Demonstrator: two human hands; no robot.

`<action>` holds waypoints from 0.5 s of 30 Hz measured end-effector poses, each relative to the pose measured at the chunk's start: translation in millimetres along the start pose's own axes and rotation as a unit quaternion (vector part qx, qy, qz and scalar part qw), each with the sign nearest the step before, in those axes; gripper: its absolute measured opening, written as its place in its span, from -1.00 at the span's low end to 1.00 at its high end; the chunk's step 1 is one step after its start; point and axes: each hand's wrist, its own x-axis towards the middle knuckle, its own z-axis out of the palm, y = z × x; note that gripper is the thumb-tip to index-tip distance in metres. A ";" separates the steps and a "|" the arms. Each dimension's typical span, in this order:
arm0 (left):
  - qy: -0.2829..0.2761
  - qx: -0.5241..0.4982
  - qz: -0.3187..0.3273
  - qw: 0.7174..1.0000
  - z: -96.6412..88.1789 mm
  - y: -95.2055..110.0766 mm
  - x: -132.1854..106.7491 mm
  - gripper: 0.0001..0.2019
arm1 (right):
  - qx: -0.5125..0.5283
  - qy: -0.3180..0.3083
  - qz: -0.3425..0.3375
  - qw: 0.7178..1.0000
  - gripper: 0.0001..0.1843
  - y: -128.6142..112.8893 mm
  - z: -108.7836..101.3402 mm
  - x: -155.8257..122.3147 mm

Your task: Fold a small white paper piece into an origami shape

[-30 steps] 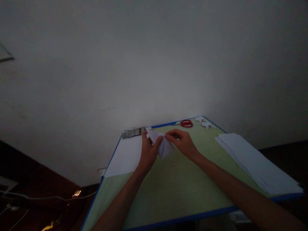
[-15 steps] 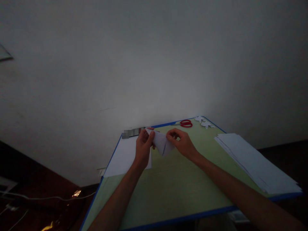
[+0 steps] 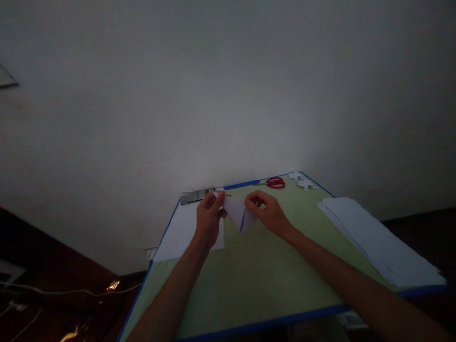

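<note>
A folded piece of white paper [image 3: 235, 212] is held up above the table, its lower point hanging downward and a dark crease or gap running down its right part. My left hand [image 3: 209, 213] pinches its upper left corner between thumb and fingers. On the other side, my right hand [image 3: 266, 209] grips the right edge of the paper with thumb and forefinger. Beneath my left hand lies a flat white sheet [image 3: 174, 237], partly covered by that hand and forearm.
On the green table [image 3: 270, 280] with a blue edge, red-handled scissors [image 3: 275, 183] lie at the back. Small folded paper pieces [image 3: 302, 181] rest in the far right corner. A stack of white paper [image 3: 377, 242] fills the right side. A phone-like dark object [image 3: 199, 195] lies back left.
My left hand has moved slightly left and its fingers have shifted on the paper's corner. The folded paper now shows a wider dark gap; my right hand has barely moved.
</note>
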 end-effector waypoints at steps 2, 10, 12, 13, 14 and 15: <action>-0.003 0.004 0.008 1.000 -0.9 -0.6 1.0 -0.72 | -0.002 0.000 -0.002 1.000 -0.89 0.2 0.1 0.1; -0.007 -0.008 0.013 1.000 -4.4 -3.3 4.1 -0.72 | -0.008 0.014 -0.007 1.000 -0.90 -0.2 -0.1 0.5; -0.004 -0.008 0.013 1.000 -5.0 -3.4 4.1 -0.72 | -0.011 0.014 -0.009 1.000 -0.91 -0.4 0.0 0.5; -0.002 -0.008 0.013 1.000 -5.2 -3.4 3.9 -0.71 | -0.013 0.014 -0.011 1.000 -0.91 -0.5 0.2 0.5; -0.003 -0.009 0.012 1.000 -5.4 -3.2 3.7 -0.71 | -0.015 0.014 -0.013 1.000 -0.91 -0.5 0.4 0.4; -0.004 -0.010 0.011 1.000 -5.5 -2.9 3.3 -0.71 | -0.017 0.014 -0.015 1.000 -0.92 -0.5 0.6 0.3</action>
